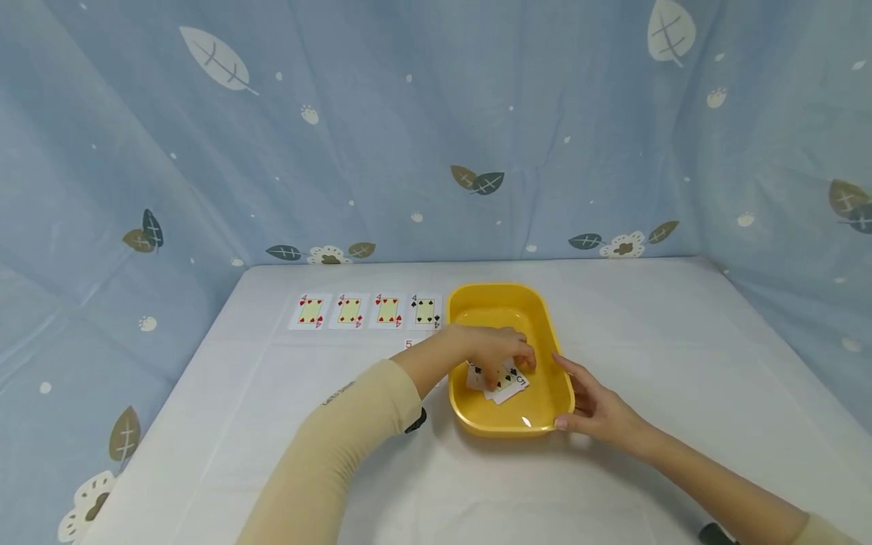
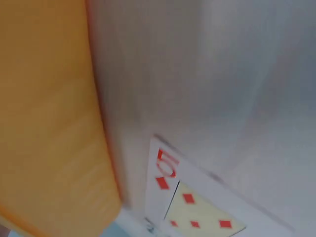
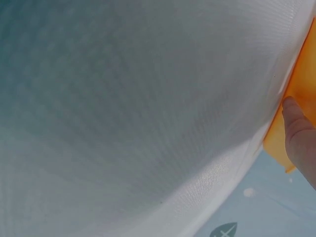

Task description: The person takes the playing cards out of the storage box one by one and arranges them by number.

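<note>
Step in hand: left hand (image 1: 493, 350) pinched cards (image 1: 502, 378) inside yellow tray (image 1: 477, 303); right hand (image 1: 596, 409), fingers relaxed, steadied its rim. Next likely calls for lifting one card clear.

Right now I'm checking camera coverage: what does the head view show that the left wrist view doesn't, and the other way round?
Only the head view shows the left hand reaching onto the cards in the tray, the right hand steadying the tray's right side, and the row of four cards laid face up. Only the left wrist view shows the red five of diamonds up close. Both show the yellow tray and the white table.
</note>
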Tool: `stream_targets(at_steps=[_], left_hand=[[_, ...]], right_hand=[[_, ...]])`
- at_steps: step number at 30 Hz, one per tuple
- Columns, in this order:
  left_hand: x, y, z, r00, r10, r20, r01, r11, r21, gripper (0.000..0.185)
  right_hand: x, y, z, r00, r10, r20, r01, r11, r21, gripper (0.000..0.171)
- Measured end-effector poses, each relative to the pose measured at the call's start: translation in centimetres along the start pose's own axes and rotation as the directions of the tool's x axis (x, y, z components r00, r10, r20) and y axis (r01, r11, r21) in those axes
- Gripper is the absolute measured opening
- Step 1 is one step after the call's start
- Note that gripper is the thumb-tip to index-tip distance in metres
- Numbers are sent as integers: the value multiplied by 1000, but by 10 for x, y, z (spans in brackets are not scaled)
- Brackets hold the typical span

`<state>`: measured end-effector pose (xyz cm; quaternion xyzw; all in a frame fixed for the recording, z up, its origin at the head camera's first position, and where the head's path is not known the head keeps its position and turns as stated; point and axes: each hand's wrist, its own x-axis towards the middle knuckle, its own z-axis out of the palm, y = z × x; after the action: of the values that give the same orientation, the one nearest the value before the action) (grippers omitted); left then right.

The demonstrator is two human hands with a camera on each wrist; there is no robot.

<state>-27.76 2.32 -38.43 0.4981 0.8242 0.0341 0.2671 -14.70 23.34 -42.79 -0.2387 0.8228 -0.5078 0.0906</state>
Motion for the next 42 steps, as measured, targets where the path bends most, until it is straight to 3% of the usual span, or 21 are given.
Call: stream_targets(at_steps=[6,12,17,24,29,32,35,42], left_hand=[[0,-4,1,1000,-8,4,8,1000,4,57],[4,-9,4,999,-15,-34,12,995,-98,46],[6,-9,5,997,11,-83,-24,986,-166,45],[5,-7,1,997,35,-63,-41,995,-96,51],[4,-9,-3,990,70,-119,-88,985,-149,37],[2,-12,-6,977,66,-204,-109,972,-207,31],[-2,-14,-11,951,63,-301,-144,957,-254,27],[-12,-17,-13,863,13,-506,-222,908,-355,26]], right_hand=[[1,2,1,1000,-12,2,12,1000,12,83],[1,3,0,1000,-18,4,18,1000,14,83],[0,3,0,1000,-10,9,10,1000,22,83],[0,2,-1,1000,-13,8,13,1000,19,82],[1,2,-1,1000,-13,13,12,1000,20,83],[1,2,-1,1000,-6,13,6,1000,15,83],[1,2,-1,1000,-6,10,6,1000,7,83],[1,3,-1,1000,-4,6,4,1000,9,84]])
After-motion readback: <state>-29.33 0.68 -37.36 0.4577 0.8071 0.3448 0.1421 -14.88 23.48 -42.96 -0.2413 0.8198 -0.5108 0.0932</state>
